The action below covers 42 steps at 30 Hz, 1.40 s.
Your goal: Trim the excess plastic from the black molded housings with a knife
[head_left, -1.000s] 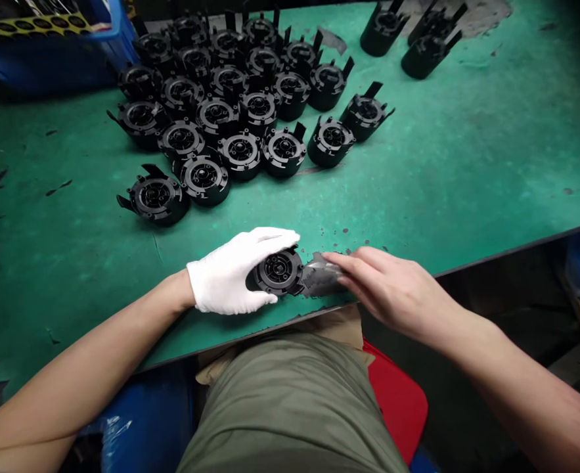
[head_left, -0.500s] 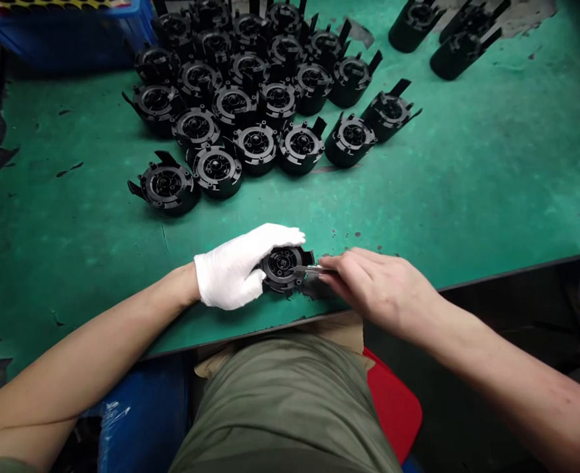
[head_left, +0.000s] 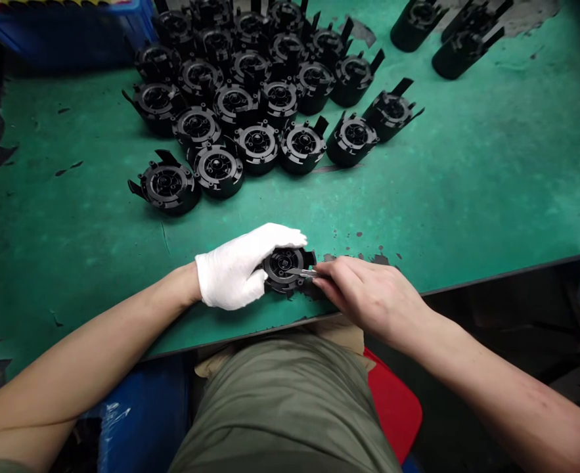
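My left hand, in a white glove, curls around the left side of a round black plastic housing. The housing stands on the table near its front edge, with its ringed, spoked top facing up. Bare, my right hand pinches a pair of slim metal tweezers from the right. Their tip reaches over the inner part of the housing's top; whether it touches, or has anything small between its points, I cannot make out.
Several similar black housings stand grouped on the green table beyond my hands, some with upright tabs. A few more are at the far right. A blue bin sits at the far left. Below the table edge is a red stool.
My right hand has moved slightly left and down, bringing the tweezers' tip further over the housing's centre. My left hand keeps its grip on the housing.
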Tool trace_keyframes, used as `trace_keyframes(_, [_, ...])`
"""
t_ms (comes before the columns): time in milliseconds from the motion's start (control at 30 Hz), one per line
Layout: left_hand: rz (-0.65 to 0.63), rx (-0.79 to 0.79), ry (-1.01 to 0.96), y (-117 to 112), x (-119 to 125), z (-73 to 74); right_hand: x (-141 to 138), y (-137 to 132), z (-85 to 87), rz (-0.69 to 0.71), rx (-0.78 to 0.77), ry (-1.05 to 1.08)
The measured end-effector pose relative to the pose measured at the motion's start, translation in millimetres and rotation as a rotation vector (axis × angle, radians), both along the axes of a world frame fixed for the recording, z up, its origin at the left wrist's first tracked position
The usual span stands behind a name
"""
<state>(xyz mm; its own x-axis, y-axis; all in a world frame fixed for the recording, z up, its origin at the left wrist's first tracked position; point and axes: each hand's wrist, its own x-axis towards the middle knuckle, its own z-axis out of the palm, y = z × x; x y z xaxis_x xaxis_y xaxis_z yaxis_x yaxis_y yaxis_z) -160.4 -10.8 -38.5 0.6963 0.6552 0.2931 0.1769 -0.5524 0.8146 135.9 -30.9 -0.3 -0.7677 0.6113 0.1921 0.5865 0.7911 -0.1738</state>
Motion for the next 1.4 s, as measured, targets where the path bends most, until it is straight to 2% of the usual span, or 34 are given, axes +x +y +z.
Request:
trace_keyframes(200, [-0.003, 0.011, -0.001, 0, 1, -0.4, 1, 2, -1.6, 0.002, 0.001, -0.028])
trace_keyframes(633, [-0.001, 0.004, 0.011, 0, 0, 0.6, 5, 6, -6.5, 0.018, -0.095, 0.022])
trace_keyframes(767, [-0.004, 0.021, 0.011, 0, 0, 0.9, 4, 7, -3.4, 0.021, -0.069, -0.021])
trace_keyframes(1000, [0.003, 0.013, 0.015, 0, -1, 1.0, 4, 15, 4.9, 0.133, 0.011, -0.141])
trace_keyframes(1400, [-0.016, 0.031, 0.029, 2, 1, 2.5, 4, 37, 13.5, 0.227, -0.106, -0.184])
